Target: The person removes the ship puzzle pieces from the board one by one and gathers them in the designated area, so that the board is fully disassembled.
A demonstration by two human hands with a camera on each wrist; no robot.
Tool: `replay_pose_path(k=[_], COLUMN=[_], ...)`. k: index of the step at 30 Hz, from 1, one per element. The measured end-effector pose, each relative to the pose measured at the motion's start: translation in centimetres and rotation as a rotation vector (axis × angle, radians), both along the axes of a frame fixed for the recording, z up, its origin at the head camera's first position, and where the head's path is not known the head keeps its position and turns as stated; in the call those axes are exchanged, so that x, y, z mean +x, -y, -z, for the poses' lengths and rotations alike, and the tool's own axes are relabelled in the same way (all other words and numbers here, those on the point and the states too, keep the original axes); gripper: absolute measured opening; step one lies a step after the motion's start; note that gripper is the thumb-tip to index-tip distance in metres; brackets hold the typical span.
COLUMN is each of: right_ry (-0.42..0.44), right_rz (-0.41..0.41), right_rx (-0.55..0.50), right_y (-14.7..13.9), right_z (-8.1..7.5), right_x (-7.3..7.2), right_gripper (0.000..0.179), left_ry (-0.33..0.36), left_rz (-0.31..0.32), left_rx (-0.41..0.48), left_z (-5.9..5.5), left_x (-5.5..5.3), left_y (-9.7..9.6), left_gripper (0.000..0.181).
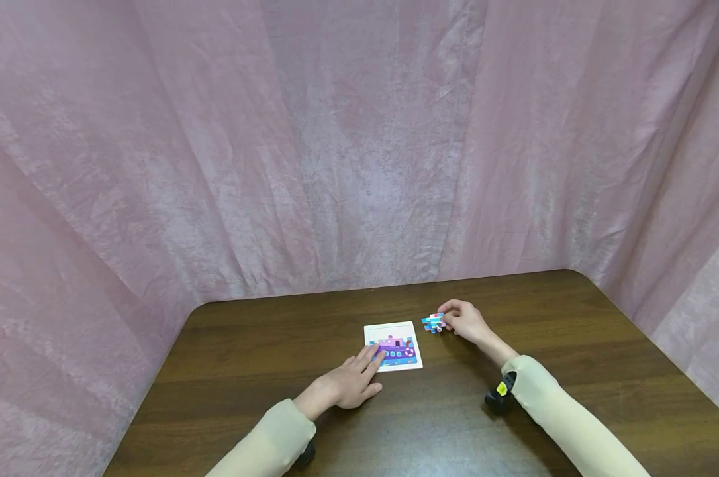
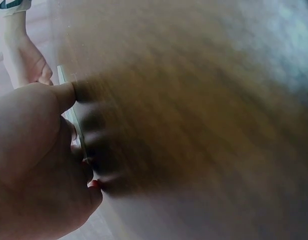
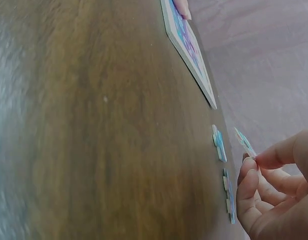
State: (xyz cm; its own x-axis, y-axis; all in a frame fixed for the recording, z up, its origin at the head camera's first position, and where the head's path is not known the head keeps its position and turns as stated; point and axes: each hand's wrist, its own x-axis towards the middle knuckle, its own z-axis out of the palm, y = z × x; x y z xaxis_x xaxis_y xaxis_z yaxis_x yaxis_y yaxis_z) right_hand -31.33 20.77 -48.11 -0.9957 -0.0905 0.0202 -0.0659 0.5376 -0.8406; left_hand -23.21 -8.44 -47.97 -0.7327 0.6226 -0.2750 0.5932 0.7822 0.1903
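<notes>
On the dark brown wooden desk [image 1: 264,371], the left hand [image 1: 349,382] is lying flat with straight fingers, pressing the near left corner of the white square puzzle board [image 1: 393,345] in the middle of the desk. The board's lower half is looking filled in, and its top is looking bare. Just past it, toward the far edge, the right hand [image 1: 468,320] is pinching one small blue puzzle piece [image 3: 243,141]. A few loose blue pieces [image 3: 219,144] are lying beside it, waiting.
</notes>
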Motion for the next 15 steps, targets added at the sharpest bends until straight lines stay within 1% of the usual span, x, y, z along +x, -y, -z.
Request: replay_pose_path(k=[3,5,9,15], right_ry=[0.004,0.008,0.023,0.028], right_rz=[0.004,0.006,0.018,0.035], right_rx=[0.008,0.006,-0.007,-0.035], right_y=[-0.3,-0.6,-1.1,-1.7], right_z=[-0.1,-0.1,-0.2,-0.3], right_x=[0.0,-0.1,-0.3,-0.4], right_gripper=[0.021,0.022,0.023,0.024], left_ry=[0.006,0.004,0.002,0.008], left_rz=[-0.002,0.001,0.003,0.005], left_rx=[0.002,0.011,0.013,-0.007], left_z=[-0.1,0.1,0.2,-0.2], left_x=[0.0,0.0,0.0,0.2], left_y=[0.0,0.1,0.1,-0.1], left_gripper=[0.063,0.063,0.064,0.064])
